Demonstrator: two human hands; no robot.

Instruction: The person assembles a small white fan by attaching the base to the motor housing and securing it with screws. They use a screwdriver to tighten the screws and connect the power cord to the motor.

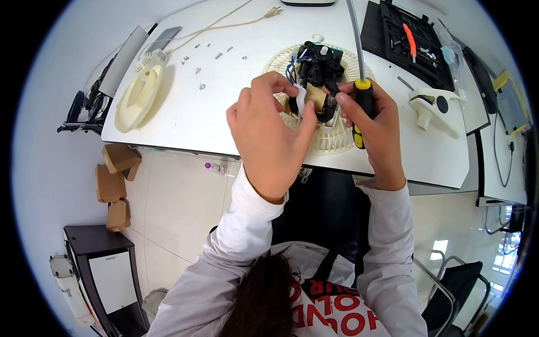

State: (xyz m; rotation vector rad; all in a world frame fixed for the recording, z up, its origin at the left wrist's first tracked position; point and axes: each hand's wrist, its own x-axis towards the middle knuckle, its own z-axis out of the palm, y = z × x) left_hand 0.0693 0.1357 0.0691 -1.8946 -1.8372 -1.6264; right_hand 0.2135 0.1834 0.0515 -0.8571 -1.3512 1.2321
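Note:
A black fan motor with a bare tan coil section and blue wires rests on a cream round fan grille at the table's front edge. At the motor's left side, the thumb and fingers of my left hand are closed around a white sleeve-like strip. My right hand grips a screwdriver with a black and yellow handle, its shaft pointing up and away. The right thumb and fingertips also reach the motor's right side, where their exact contact is hidden.
Loose screws lie on the white table, left of the motor. A cream oval shell stands far left, near a corded plug. At right are a white plastic housing and a black tool case.

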